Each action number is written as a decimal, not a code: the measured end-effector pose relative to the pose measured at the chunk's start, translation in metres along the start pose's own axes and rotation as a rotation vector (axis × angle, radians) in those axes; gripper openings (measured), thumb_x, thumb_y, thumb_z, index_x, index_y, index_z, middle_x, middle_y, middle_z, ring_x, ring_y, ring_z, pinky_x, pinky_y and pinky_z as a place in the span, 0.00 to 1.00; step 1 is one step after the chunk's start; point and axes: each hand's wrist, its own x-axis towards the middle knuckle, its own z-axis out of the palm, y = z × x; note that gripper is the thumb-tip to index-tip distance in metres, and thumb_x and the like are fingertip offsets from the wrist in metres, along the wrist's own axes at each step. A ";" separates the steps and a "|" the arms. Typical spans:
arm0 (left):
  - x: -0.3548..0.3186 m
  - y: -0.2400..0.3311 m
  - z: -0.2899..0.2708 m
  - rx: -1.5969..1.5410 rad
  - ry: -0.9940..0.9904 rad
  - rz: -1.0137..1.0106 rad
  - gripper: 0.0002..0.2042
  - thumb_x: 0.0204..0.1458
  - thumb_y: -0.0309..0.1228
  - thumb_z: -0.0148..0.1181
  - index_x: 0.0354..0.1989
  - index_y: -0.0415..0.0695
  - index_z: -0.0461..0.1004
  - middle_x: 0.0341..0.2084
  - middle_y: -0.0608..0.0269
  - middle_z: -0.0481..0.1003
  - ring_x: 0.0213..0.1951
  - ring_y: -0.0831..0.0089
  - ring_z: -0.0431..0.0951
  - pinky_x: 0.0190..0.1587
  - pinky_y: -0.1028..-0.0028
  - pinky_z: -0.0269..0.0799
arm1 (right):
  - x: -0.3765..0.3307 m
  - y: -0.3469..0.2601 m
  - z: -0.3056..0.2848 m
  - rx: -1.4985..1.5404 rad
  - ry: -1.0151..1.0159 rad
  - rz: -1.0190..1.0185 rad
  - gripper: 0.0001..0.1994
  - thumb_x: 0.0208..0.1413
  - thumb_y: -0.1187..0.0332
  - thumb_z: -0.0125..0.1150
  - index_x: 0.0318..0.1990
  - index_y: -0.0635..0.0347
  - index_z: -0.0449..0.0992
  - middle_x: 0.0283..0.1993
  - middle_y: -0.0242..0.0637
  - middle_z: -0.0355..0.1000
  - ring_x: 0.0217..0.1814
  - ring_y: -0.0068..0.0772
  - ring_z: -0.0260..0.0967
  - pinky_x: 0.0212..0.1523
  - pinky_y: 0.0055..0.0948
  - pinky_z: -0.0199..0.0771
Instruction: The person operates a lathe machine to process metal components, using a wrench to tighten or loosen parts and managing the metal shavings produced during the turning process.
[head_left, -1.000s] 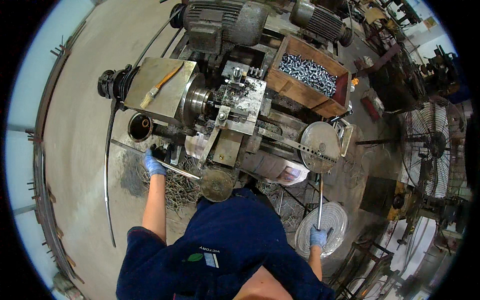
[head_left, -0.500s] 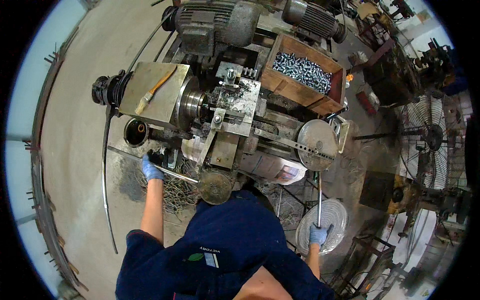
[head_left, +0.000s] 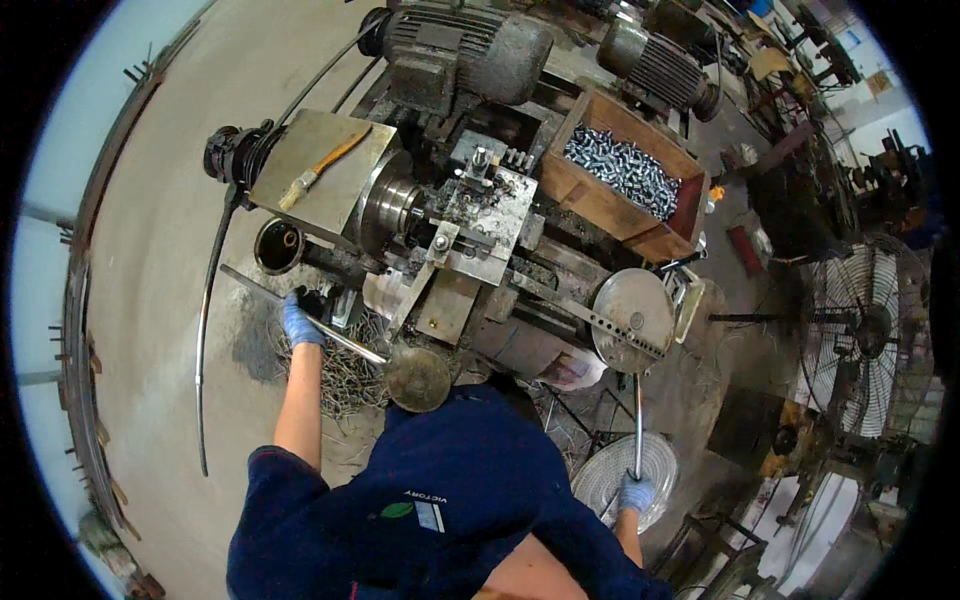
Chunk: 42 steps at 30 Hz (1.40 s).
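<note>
My left hand point(head_left: 303, 322), in a blue glove, is closed around the dark grip of a metal lever point(head_left: 345, 343). The lever slants up from a round handwheel point(head_left: 418, 379) in front of my body. On the other side, my gloved right hand point(head_left: 636, 492) is wrapped round the lower end of a steel rod handle point(head_left: 638, 420). This rod hangs from a large round disc point(head_left: 634, 315) on the machine. Between the hands lies the lathe's tool slide point(head_left: 490, 230), dusted with metal chips. Left of the slide is the shiny chuck point(head_left: 392, 207).
A wooden box point(head_left: 620, 200) full of small metal parts sits right of the slide. A paintbrush point(head_left: 325, 168) lies on the headstock. Motors point(head_left: 465, 52) stand behind. Wiry swarf point(head_left: 350, 375) covers the floor below the lathe. A mesh tray point(head_left: 600, 478) and a fan point(head_left: 868, 330) are at the right.
The view has tilted, so the machine sits slightly lower and further right. Both hands keep their grips; the right hand and rod handle appear a little lower.
</note>
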 end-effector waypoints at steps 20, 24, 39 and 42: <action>-0.009 -0.023 -0.046 -0.005 -0.432 -0.199 0.11 0.52 0.37 0.48 0.29 0.41 0.70 0.19 0.60 0.71 0.16 0.67 0.69 0.22 0.72 0.71 | 0.241 0.005 -0.076 -0.187 0.043 -0.238 0.16 0.38 0.53 0.62 0.29 0.55 0.79 0.32 0.47 0.74 0.36 0.49 0.72 0.39 0.40 0.72; -0.020 -0.035 -0.029 0.214 -0.036 -0.042 0.10 0.51 0.37 0.49 0.30 0.43 0.71 0.19 0.59 0.73 0.16 0.65 0.71 0.22 0.69 0.72 | 0.242 0.009 -0.080 -0.162 0.006 -0.280 0.18 0.40 0.52 0.62 0.35 0.55 0.78 0.36 0.43 0.75 0.40 0.46 0.72 0.42 0.37 0.71; -0.079 -0.072 0.003 0.293 0.015 -0.061 0.10 0.47 0.39 0.54 0.32 0.47 0.72 0.23 0.60 0.75 0.19 0.67 0.68 0.21 0.69 0.63 | 0.323 -0.194 -0.141 1.130 -0.162 -0.621 0.16 0.54 0.60 0.57 0.37 0.67 0.76 0.30 0.32 0.74 0.31 0.18 0.65 0.34 0.20 0.66; -0.091 -0.061 -0.011 0.286 -0.041 -0.050 0.08 0.45 0.38 0.57 0.29 0.47 0.72 0.22 0.63 0.72 0.19 0.68 0.66 0.22 0.68 0.63 | 0.341 -0.261 -0.128 1.376 -0.425 -0.443 0.18 0.56 0.56 0.54 0.46 0.62 0.72 0.39 0.30 0.72 0.35 0.23 0.68 0.32 0.22 0.70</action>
